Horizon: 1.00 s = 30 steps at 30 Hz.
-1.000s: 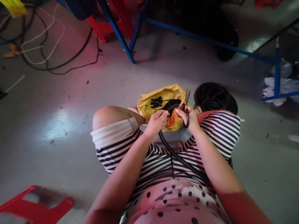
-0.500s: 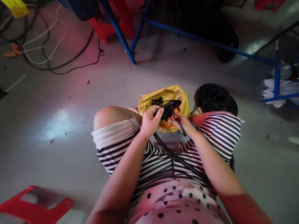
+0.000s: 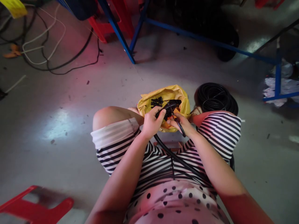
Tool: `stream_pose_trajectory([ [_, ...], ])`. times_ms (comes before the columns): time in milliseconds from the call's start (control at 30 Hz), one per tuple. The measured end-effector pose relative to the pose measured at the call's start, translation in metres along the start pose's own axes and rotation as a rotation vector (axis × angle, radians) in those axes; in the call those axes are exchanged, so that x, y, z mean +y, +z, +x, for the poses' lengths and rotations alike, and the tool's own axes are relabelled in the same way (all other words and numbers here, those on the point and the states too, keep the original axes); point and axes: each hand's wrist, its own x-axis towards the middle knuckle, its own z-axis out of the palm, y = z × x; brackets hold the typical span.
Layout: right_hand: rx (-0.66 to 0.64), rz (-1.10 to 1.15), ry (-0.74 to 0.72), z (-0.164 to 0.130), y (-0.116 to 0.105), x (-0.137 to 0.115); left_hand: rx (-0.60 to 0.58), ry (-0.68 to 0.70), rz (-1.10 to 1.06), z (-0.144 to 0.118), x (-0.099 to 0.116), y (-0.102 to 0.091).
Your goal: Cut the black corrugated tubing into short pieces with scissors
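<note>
Head view: the scissors [image 3: 180,128], pointing up by the yellow bag's [image 3: 175,88] right edge a second ago, have swung inward, blades now at the black tube [image 3: 171,152] over the bag's mouth! The left hand [image 3: 151,123] grips that tube; the right hand [image 3: 184,124] is wrapped round the handles. Apparently lined up for a cut; whether the blades bite, one can't tell.
</note>
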Motion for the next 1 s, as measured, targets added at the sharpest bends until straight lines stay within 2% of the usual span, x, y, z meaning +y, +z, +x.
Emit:
stream_pose_trajectory([
  [567, 0.019, -0.022, -0.002, 0.004, 0.002, 0.010, -0.005, 0.008, 0.017, -0.001, -0.001, 0.002],
  [1000, 0.033, -0.122, 0.011, 0.000, 0.002, 0.001, 0.001, -0.011, 0.013, 0.000, -0.001, 0.003],
])
